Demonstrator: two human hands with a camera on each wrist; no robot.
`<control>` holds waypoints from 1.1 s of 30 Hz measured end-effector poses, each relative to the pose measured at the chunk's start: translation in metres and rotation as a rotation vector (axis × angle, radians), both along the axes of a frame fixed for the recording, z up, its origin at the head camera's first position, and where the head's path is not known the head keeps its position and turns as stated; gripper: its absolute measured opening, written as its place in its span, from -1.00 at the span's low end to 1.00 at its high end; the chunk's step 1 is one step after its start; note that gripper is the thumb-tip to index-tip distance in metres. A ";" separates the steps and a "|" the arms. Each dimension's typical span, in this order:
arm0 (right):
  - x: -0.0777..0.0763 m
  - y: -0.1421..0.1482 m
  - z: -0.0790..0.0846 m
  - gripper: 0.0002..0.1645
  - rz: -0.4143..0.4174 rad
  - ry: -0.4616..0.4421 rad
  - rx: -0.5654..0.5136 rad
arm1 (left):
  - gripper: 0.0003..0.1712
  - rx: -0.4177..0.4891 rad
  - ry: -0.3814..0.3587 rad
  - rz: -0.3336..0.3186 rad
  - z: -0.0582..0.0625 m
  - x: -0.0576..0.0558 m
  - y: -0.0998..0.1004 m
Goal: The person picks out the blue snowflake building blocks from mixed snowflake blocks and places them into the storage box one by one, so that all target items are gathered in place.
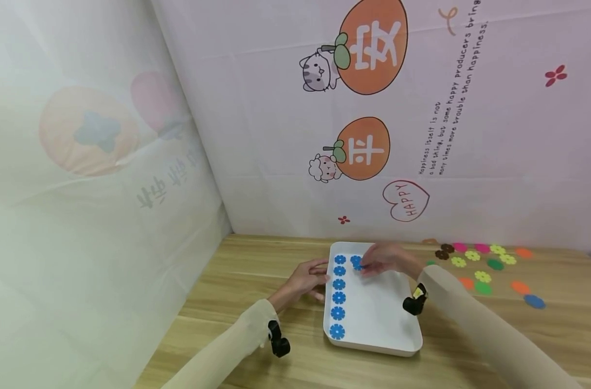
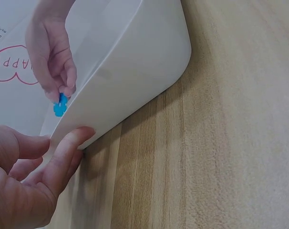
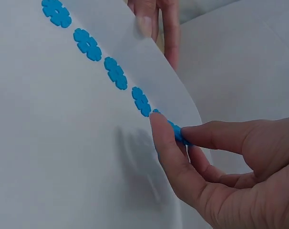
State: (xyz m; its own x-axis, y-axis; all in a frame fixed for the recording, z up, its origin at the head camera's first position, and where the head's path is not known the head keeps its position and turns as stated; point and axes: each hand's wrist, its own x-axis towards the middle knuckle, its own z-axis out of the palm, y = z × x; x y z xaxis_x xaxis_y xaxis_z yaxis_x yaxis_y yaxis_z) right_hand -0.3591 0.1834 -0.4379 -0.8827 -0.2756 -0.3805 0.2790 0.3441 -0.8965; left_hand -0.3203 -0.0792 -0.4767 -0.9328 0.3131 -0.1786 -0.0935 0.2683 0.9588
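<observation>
A white tray lies on the wooden table, with a column of several blue flower-shaped plastic pieces along its left side. My right hand is over the tray's far part, pinching another blue flower-shaped piece between thumb and fingers. In the left wrist view that piece hangs from the fingertips, tilted on edge. My left hand grips the tray's left wall, thumb at the rim and fingers against the outside. The right wrist view shows the held piece partly covered by fingers.
Loose discs and flower pieces in several colours lie right of the tray, among them a yellow flower, a brown flower and a blue disc. A printed cloth stands behind the table; another cloth closes the left side.
</observation>
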 end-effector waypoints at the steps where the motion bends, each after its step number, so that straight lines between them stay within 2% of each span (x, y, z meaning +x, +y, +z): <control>1: 0.000 -0.001 -0.002 -0.61 0.003 0.005 0.020 | -0.38 0.001 -0.001 0.000 0.000 0.000 0.000; 6: -0.003 -0.006 -0.010 -0.75 0.001 0.024 0.148 | -0.38 0.002 0.000 -0.001 -0.001 0.000 -0.001; 11: -0.001 -0.009 -0.016 -0.77 -0.005 0.061 0.250 | -0.38 0.002 0.002 -0.005 -0.001 0.000 -0.001; 18: 0.001 -0.013 -0.022 -0.81 0.011 0.181 0.414 | -0.38 -0.004 0.007 -0.004 -0.001 0.001 -0.001; 27: -0.002 -0.015 -0.020 -0.82 0.039 0.180 0.464 | -0.38 0.010 0.007 -0.004 -0.002 0.000 0.000; 33: -0.002 -0.016 -0.019 -0.79 0.062 0.170 0.457 | -0.38 0.017 0.000 -0.002 -0.003 -0.001 -0.001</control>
